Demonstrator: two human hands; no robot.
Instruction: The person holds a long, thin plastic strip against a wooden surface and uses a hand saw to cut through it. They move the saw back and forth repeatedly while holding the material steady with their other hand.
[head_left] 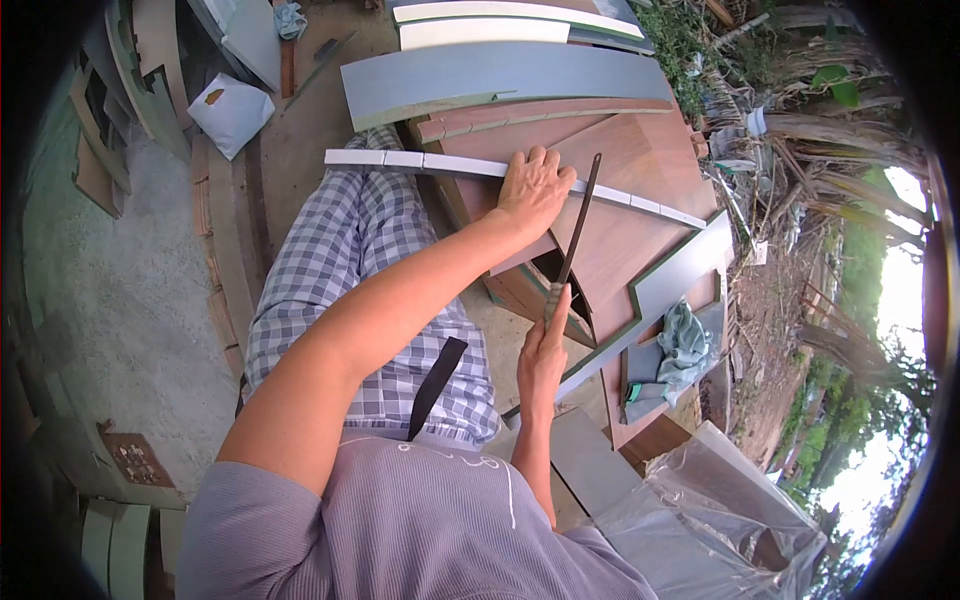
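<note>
A long, narrow white strip [455, 163] with several dark cross lines lies over the brown boards. My left hand [538, 190] is closed over its middle, fingers curled around the far edge. My right hand [543, 350] is closed on the handle of a long, thin dark tool [580, 225], which looks like a file. Its blade points away from me and crosses the strip just right of my left hand. Whether blade and strip touch, I cannot tell. Under the strip is a brown wooden board [640, 165].
Curved grey panels [500, 78] lie beyond the strip. At the right, a grey-green cloth [685, 340] sits on a board beside a notched panel [680, 265]. Clear plastic sheeting [700, 500] covers something lower right. A white bag [232, 115] and leaning panels stand at the left.
</note>
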